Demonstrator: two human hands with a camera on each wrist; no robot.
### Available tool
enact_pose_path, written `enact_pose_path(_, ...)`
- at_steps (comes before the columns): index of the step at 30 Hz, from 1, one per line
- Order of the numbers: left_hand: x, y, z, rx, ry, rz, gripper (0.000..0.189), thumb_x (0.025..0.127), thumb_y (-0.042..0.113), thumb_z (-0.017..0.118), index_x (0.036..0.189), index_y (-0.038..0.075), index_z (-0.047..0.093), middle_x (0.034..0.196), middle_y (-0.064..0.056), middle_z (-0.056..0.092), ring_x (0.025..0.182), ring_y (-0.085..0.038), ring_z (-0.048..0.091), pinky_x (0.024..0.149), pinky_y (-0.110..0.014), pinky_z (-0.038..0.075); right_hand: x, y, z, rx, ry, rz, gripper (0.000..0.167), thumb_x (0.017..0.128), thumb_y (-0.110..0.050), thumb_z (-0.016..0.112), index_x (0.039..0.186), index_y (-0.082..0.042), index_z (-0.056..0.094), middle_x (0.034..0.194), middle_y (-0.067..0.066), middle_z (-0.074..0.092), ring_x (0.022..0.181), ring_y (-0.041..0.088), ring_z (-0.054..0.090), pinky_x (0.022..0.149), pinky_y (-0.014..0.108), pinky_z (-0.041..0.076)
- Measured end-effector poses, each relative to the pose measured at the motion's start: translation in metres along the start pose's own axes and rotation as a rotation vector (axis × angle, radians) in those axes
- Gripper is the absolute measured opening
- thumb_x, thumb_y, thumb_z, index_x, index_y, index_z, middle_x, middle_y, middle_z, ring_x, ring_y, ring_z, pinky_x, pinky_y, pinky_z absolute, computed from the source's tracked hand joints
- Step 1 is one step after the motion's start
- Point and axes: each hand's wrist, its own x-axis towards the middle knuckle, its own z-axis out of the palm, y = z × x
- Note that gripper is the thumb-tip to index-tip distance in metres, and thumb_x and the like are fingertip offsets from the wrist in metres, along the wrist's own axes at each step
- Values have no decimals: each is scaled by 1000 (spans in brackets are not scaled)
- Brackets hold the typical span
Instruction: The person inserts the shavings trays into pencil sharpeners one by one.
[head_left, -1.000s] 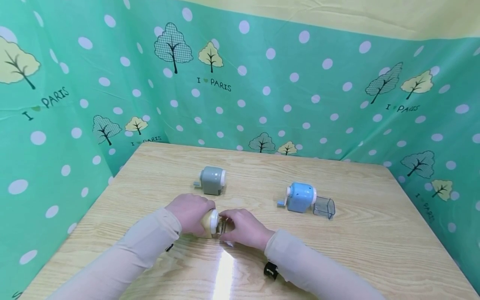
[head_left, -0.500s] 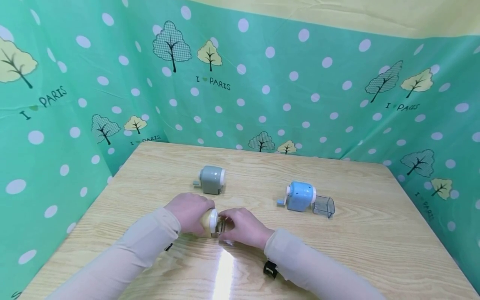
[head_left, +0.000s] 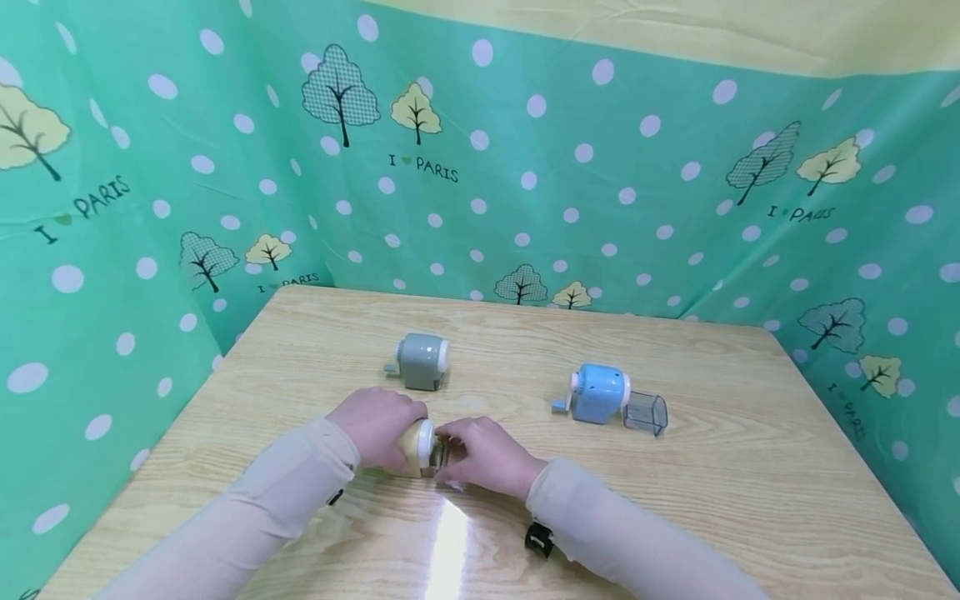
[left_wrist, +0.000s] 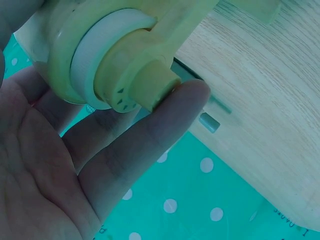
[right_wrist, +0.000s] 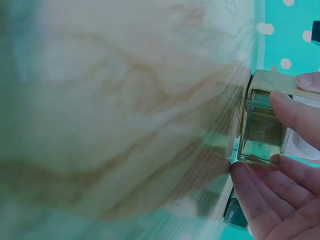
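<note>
My left hand [head_left: 378, 427] grips a yellow crank pencil sharpener [head_left: 411, 448] from above, with the white ring at its front facing right. The left wrist view shows its crank hub [left_wrist: 135, 82], with one finger laid along it. At the sharpener's right end, my right hand [head_left: 491, 457] pinches a see-through shavings drawer [right_wrist: 262, 132] between thumb and fingers. The drawer sticks out beneath the white ring; part of it is hidden by the fingers in the head view.
Behind the hands stands a grey-green crank sharpener [head_left: 422, 363]. Farther right is a blue one [head_left: 597, 394], its clear drawer [head_left: 645, 413] pulled out to the right. Polka-dot cloth [head_left: 525, 192] hangs around the wooden table [head_left: 735, 467].
</note>
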Motion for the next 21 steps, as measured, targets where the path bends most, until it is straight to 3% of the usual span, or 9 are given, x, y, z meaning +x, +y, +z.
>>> enact_pose_path(9,0,-1,2,-6,0,1,45,61,26,92,96,16,66,84,1,68,73,-16,58,69,-37,53,1,-3,1,-14,13,-5,57,76,-27,86,125,-6,66,113,4,73,97,9,67,89,21,54)
enact_pose_path(21,-1,-2,0,-35,11,27,44,61,25,91,97,15,68,83,3,67,71,-14,56,67,-34,52,0,-5,1,-26,20,12,60,76,-28,86,127,-6,65,116,4,73,100,9,67,92,21,53)
